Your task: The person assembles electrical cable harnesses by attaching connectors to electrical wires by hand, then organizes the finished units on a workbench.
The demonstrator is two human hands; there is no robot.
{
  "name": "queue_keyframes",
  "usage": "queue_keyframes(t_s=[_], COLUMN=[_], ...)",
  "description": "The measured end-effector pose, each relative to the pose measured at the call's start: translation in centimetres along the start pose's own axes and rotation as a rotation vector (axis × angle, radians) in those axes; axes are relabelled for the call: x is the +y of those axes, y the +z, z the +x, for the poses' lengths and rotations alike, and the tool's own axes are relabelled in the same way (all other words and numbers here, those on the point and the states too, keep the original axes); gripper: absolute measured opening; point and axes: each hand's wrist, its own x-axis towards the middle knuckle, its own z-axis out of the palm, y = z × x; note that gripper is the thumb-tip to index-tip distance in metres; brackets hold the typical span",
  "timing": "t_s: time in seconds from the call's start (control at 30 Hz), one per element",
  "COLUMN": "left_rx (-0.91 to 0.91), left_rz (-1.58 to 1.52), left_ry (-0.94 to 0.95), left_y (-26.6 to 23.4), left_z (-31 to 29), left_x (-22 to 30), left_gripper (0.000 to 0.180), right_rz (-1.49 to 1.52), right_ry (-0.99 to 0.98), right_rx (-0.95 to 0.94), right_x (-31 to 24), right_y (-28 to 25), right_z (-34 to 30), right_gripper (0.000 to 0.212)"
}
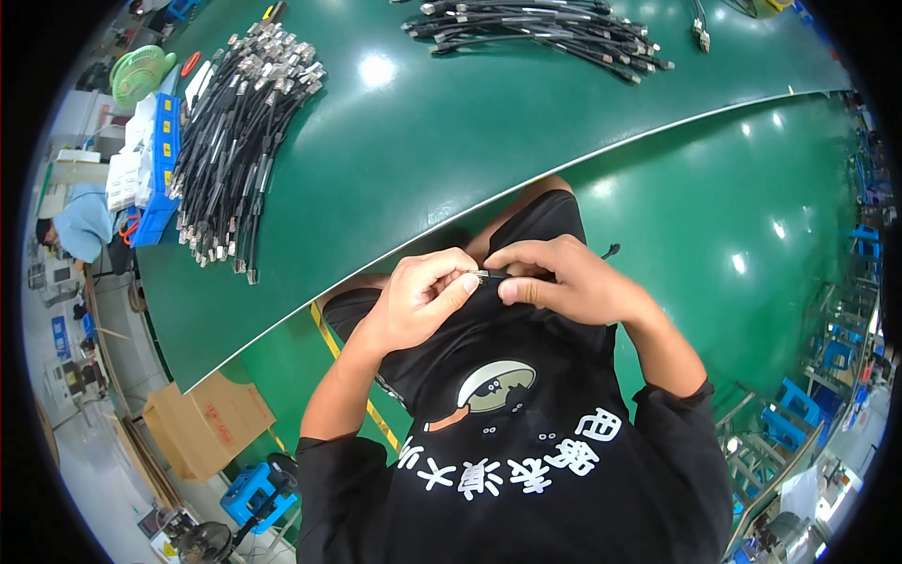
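Over my lap, close to the table's edge, both hands pinch a short black cable (494, 274) with a silvery plug at its end. My left hand (425, 293) is closed on the plug end, thumb and forefinger pressed together. My right hand (562, 278) grips the black part just beside the plug. The cable's other end shows beyond the back of my right hand. Fingers cover much of the plug, so its details are hidden. A large heap of similar black cables (230, 141) with metal plugs lies on the green table (395, 160) at the left.
Another bundle of black cables (536, 33) lies at the table's far side. Blue bins (162, 141) and a green basket (139, 73) stand at the left end. A cardboard box (209, 425) sits on the floor at lower left; blue stools (799, 404) are at right.
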Motion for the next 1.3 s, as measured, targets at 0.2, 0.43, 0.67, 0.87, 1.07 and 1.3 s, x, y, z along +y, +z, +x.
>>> queue_keyframes(t_s=[0.2, 0.43, 0.67, 0.87, 1.07, 1.3], left_rx=[-0.003, -0.003, 0.054, 0.127, 0.186, 0.17], left_rz=[0.118, 0.131, 0.349, 0.387, 0.475, 0.536], left_ry=[0.085, 0.069, 0.276, 0.285, 0.429, 0.493], left_y=[0.0, -0.3, 0.4, 0.6, 0.8, 0.5], left_z=[-0.1, -0.2, 0.5, 0.2, 0.2, -0.1], left_x=[0.2, -0.1, 0.7, 0.9, 0.8, 0.7], left_gripper=[0.016, 0.014, 0.012, 0.013, 0.015, 0.018], right_rz=[0.5, 0.294, -0.145, -0.38, -0.343, -0.484], right_ry=[0.14, 0.071, -0.15, -0.43, -0.451, -0.553], right_rx=[-0.202, 0.068, 0.247, 0.411, 0.422, 0.479], right_x=[2.1, 0.3, 0.7, 1.2, 0.9, 0.4], right_y=[0.4, 1.3, 1.8, 2.7, 2.8, 3.2], right_z=[1.3, 0.6, 0.2, 0.6, 0.5, 0.7], right_gripper=[0.021, 0.015, 0.022, 0.025, 0.025, 0.025])
